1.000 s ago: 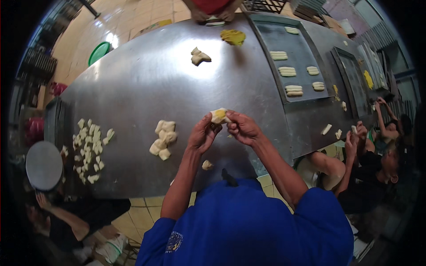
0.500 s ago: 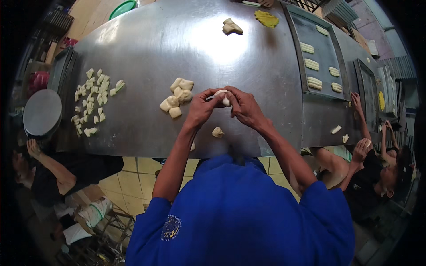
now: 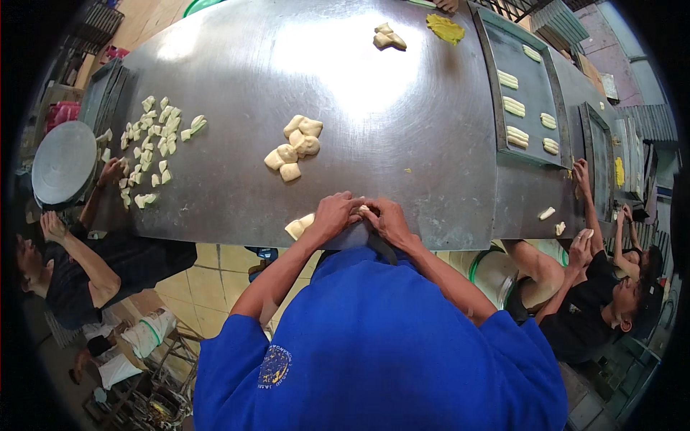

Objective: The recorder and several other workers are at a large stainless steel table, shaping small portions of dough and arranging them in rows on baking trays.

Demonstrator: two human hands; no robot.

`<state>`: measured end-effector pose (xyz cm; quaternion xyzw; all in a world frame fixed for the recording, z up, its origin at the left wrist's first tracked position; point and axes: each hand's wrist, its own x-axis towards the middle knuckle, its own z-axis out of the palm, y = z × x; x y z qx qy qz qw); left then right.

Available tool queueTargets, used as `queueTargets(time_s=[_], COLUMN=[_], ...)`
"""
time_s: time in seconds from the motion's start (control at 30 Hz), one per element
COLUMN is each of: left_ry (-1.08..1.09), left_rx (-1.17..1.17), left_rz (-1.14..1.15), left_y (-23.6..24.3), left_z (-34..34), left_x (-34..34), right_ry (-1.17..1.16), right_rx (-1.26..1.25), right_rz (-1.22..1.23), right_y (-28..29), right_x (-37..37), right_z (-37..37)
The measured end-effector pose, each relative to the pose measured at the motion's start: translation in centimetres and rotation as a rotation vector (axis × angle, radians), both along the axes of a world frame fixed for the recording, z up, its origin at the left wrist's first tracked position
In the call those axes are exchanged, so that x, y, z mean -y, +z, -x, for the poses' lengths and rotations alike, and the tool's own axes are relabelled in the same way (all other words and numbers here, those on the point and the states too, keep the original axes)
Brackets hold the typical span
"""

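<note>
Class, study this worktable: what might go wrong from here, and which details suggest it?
The small dough piece between the left hand and right hand is close to the near edge of the metal table; it might fall if it slips.
Pale dough beside the left hand lies near that edge and could be nudged off.
The clustered dough lumps touch one another, so they may stick together.

Lettered round emblem [image 3: 274,367] on blue shirt [image 3: 402,345]
</note>
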<state>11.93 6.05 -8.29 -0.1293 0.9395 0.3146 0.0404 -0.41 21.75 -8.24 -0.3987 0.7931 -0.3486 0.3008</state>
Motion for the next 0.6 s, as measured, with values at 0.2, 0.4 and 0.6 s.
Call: queueTargets(time_s=[0.2, 0.4, 0.6], left_ry=[-0.068, -0.004, 0.052], left_rx=[-0.072, 0.004, 0.062], left_rz=[0.141, 0.200, -0.014], left_y=[-1.1, 0.2, 0.6], left_z=[0.2, 0.0, -0.5], left_x=[-0.4, -1.3, -1.5], right_ry=[0.004, -0.065, -0.104], right_rx=[0.448, 1.193, 0.565], right_rz=[-0.068, 0.175, -0.234], right_y=[2.0, 8.2, -0.2], right_x=[-0.6, -2.0, -2.3], right_z=[2.1, 4.3, 3.3])
